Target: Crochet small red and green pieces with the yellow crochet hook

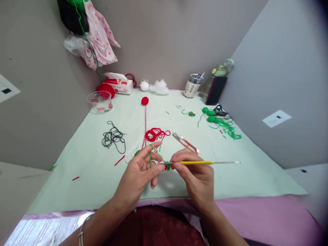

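My left hand (138, 171) pinches a small crochet piece (167, 166) in green, red and white between thumb and fingers. Green yarn (150, 157) runs from the piece up over the raised left index finger. In my right hand (196, 179) is a crochet hook (197, 163) with a yellow grip, lying level, its front end at the crochet piece. The fingertips hide part of the piece and the hook's tip. Just beyond the hands lie a coil of red yarn (151, 135) and orange-handled thread snips (186, 142).
A tangle of black cord (114, 137) lies on the left, a clear plastic tub (100, 102) behind it. Along the back stand a tissue box (120, 85), white stuffing (160, 87), a pen jar (192, 86) and a phone (216, 90). Green yarn bundles (225, 125) lie at right.
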Demonstrator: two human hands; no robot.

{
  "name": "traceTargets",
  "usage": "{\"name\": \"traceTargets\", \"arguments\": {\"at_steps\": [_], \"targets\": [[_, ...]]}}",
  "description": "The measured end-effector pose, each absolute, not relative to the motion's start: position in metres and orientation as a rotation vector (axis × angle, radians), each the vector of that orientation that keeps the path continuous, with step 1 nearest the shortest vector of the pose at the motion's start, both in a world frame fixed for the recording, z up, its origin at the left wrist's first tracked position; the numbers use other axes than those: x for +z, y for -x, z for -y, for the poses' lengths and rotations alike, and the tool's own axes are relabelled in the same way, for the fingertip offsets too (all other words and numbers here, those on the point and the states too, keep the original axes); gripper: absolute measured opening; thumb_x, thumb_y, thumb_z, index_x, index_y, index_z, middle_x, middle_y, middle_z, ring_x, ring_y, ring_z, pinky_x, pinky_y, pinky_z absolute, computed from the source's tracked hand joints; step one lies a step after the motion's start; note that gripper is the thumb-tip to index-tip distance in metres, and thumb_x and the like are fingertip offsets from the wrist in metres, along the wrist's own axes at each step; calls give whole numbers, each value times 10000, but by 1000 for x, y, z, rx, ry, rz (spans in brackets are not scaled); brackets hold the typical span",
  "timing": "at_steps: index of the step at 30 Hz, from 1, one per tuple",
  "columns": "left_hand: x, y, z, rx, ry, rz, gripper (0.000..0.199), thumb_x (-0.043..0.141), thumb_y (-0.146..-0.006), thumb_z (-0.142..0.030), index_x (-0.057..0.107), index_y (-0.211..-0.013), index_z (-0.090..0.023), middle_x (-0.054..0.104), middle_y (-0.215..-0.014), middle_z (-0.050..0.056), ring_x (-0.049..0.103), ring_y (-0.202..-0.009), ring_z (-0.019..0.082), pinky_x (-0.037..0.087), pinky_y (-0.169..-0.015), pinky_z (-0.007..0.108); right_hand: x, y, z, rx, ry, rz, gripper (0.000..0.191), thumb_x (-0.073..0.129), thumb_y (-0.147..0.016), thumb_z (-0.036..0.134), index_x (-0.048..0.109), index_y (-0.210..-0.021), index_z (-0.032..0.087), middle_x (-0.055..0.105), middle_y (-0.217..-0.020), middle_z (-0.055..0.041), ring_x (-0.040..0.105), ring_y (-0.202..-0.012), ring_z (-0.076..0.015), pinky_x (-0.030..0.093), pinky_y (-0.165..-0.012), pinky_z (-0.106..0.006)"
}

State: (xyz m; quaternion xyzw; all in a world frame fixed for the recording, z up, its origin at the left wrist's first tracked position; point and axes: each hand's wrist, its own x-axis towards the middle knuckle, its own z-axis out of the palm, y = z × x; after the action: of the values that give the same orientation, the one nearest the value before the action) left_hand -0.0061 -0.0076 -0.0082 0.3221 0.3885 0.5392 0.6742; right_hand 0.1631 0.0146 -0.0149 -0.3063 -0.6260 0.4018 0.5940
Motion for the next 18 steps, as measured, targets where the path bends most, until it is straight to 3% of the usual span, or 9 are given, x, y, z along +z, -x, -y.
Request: {"name": "traceTargets", "arguments": {"at_steps": [7, 14, 18], "targets": [[-6, 5, 8, 1248, -682, -832, 458, 914, -825, -227, 789, -1259, -302, 637, -904, -49, 711, -657, 76, 564, -633, 189, -19, -162, -14, 920, 717, 1490, 230, 710, -1004, 169, 844, -1104, 327, 824, -1026, -17, 734, -929, -165, 591, -814, -291], [-4, 6, 8, 1252, -684, -839, 412, 895, -848, -251, 799, -1247, -283, 646, -870, -40, 701, -691, 84, 565, -685, 211, -22, -160, -15, 1090, 740, 1376, 182, 677, -1040, 270, 838, -1080, 343, 800, -961, 4, 701, -801, -134, 581, -732, -262], [-6, 6, 7, 1257, -694, -856, 437, 878, -865, -237, 772, -1287, -275, 649, -880, -40, 684, -684, 77, 552, -679, 212, -19, -160, -15, 1108, 759, 1427, 193, 648, -1056, 305, 841, -1070, 307, 788, -969, -20, 697, -832, -148, 583, -763, -283]]}}
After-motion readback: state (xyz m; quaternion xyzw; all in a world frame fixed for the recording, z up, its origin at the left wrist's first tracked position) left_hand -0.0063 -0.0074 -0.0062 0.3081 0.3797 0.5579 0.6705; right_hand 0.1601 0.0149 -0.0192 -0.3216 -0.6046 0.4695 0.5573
